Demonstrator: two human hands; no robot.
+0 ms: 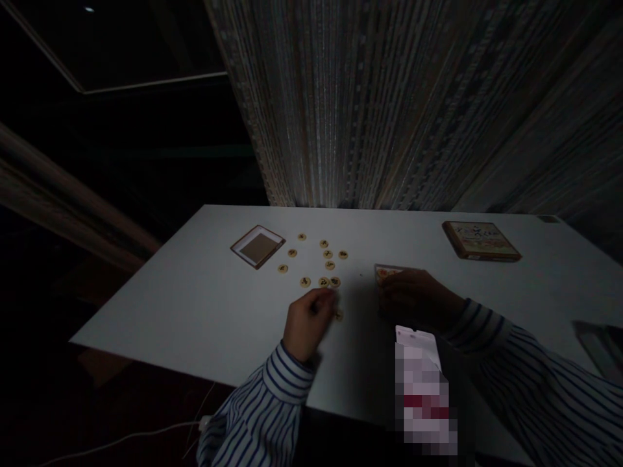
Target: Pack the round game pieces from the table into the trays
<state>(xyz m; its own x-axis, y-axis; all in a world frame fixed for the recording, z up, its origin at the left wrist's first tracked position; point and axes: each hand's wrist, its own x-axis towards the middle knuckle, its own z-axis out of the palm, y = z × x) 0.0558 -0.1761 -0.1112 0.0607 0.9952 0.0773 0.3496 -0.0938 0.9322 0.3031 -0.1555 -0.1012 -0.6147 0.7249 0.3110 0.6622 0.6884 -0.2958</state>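
My left hand (pixel 307 324) is closed, thumb and fingers drawn together beside several round wooden Chinese chess pieces (pixel 324 282); I cannot make out what is between the fingertips. Partly behind those fingers lies another Chinese chess piece (pixel 339 314). Over a small box (pixel 384 271) holding orange-marked pieces, my right hand (pixel 421 297) has its fingers curled down. It hides most of that box, and deep shadow covers the fingertips. More chess pieces with dark characters, such as one Chinese chess piece (pixel 302 237), lie scattered on the white table (pixel 195 292).
An open shallow box or lid (pixel 257 246) lies left of the pieces. Toward the back right is a flat printed box (pixel 481 240). A lit phone (pixel 417 338), partly pixelated, is at the near side below my right hand. A string curtain (pixel 341 117) hangs behind the table.
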